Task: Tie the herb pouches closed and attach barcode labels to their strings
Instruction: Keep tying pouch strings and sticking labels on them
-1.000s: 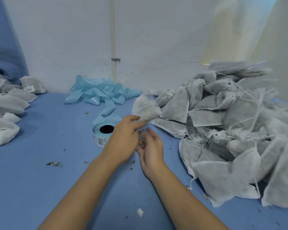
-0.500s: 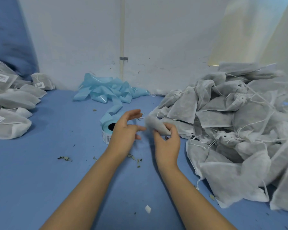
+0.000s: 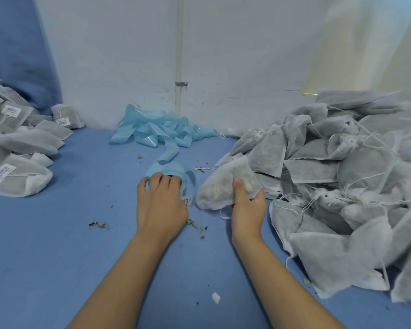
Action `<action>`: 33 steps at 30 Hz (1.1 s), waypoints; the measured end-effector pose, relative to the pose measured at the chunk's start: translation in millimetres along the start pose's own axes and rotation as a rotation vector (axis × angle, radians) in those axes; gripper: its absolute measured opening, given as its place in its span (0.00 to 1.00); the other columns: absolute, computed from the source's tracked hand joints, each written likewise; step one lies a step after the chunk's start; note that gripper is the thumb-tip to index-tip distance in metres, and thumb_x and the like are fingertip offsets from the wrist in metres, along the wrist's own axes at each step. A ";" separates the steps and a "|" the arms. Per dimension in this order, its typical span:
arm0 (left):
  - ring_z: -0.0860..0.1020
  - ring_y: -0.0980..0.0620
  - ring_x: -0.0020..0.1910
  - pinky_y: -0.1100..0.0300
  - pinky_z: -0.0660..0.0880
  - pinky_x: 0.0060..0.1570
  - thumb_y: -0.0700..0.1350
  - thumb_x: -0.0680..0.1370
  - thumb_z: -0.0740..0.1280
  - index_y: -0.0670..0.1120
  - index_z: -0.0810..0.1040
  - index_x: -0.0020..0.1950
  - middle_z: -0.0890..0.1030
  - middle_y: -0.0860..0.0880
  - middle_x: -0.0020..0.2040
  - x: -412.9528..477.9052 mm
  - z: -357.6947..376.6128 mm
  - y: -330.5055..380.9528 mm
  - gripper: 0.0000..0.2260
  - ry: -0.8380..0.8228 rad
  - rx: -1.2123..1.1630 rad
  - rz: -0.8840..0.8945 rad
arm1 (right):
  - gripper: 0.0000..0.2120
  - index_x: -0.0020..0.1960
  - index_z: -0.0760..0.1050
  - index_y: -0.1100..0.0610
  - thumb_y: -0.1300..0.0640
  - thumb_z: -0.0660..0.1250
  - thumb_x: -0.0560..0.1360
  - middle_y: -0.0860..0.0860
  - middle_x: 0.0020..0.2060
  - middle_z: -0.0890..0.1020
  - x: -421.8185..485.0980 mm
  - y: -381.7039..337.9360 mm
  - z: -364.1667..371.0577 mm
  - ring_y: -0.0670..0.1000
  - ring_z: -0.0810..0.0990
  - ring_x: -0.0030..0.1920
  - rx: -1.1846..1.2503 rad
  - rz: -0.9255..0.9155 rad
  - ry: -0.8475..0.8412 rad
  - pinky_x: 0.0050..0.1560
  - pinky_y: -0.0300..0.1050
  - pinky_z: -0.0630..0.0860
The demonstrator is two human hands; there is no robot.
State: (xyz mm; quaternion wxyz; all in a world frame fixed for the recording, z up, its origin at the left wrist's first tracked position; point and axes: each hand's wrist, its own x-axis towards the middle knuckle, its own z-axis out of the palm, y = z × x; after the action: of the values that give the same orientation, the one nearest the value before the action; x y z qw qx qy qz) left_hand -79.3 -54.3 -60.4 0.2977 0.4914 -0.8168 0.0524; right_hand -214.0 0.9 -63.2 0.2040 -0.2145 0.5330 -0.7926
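My right hand [image 3: 247, 207] grips a white herb pouch [image 3: 223, 184] just above the blue table, thumb pressed on its front, its string hanging below. My left hand [image 3: 160, 200] lies over the barcode label roll [image 3: 188, 186], fingers curled on its top, most of the roll hidden beneath. A label at the roll's edge shows beside the left thumb.
A big heap of unlabelled pouches [image 3: 342, 174] fills the right side. Labelled pouches [image 3: 17, 162] pile up at the left. Spent blue backing tape [image 3: 161, 131] lies crumpled by the wall. Herb crumbs [image 3: 197, 226] and a paper scrap [image 3: 215, 298] dot the blue table [image 3: 57, 245].
My left hand moved from the pouch down onto the label roll. My right hand took the pouch alone and now holds it to the right of the roll.
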 end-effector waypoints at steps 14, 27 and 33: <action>0.70 0.45 0.60 0.46 0.53 0.68 0.47 0.80 0.61 0.43 0.77 0.55 0.80 0.46 0.52 3.9 3.1 -28.2 0.10 0.059 0.138 -0.242 | 0.12 0.56 0.76 0.59 0.55 0.70 0.75 0.48 0.43 0.83 -6.2 -2.8 3.1 0.41 0.81 0.39 0.000 0.018 -0.163 0.34 0.36 0.77; 0.75 0.56 0.24 0.67 0.70 0.25 0.48 0.81 0.61 0.47 0.76 0.49 0.80 0.48 0.36 -7.3 4.0 33.2 0.07 -0.067 -1.111 -0.430 | 0.10 0.53 0.78 0.59 0.54 0.68 0.76 0.51 0.40 0.84 -2.9 -5.0 2.8 0.46 0.81 0.34 0.297 0.344 -0.204 0.34 0.38 0.77; 0.82 0.49 0.37 0.61 0.79 0.37 0.41 0.78 0.65 0.41 0.78 0.48 0.83 0.44 0.37 -0.9 6.5 29.0 0.05 -0.223 -1.434 -0.608 | 0.07 0.49 0.78 0.62 0.57 0.68 0.76 0.53 0.39 0.85 5.3 -5.5 -0.7 0.46 0.83 0.35 0.493 0.455 -0.185 0.34 0.36 0.79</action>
State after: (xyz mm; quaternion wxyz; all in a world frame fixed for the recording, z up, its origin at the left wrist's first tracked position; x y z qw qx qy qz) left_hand -106.0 -41.2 -60.2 0.4595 0.3835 -0.5062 -0.6209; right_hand -219.3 0.5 -57.7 0.4688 -0.1053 0.3390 -0.8089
